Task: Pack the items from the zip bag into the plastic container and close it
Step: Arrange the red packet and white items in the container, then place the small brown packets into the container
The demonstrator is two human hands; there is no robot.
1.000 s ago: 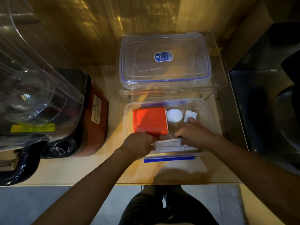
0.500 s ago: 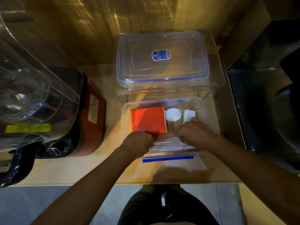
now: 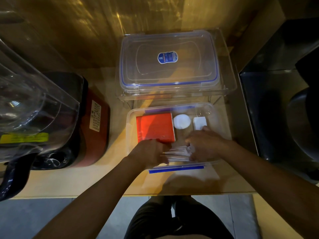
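An open clear plastic container (image 3: 131, 118) sits on the wooden counter. Inside it lie an orange-red box (image 3: 154, 127), a round white item (image 3: 181, 121) and a white charger block (image 3: 199, 123). Both hands reach into its near end. My left hand (image 3: 150, 152) and my right hand (image 3: 205, 145) hold a bundle of thin white packets (image 3: 177, 153) between them. The zip bag with its blue strip (image 3: 176, 169) lies flat just in front of the container. The container's blue-edged lid (image 3: 169, 59) rests on a clear stand behind.
A blender with a clear jug (image 3: 25, 94) and red-black base (image 3: 96, 131) stands at the left. A dark appliance (image 3: 284, 109) fills the right side. The counter's front edge (image 3: 103, 195) runs below my forearms.
Both hands have stayed at the container's near end, shifting the white packets slightly lower inside it. The camera has tilted a little.
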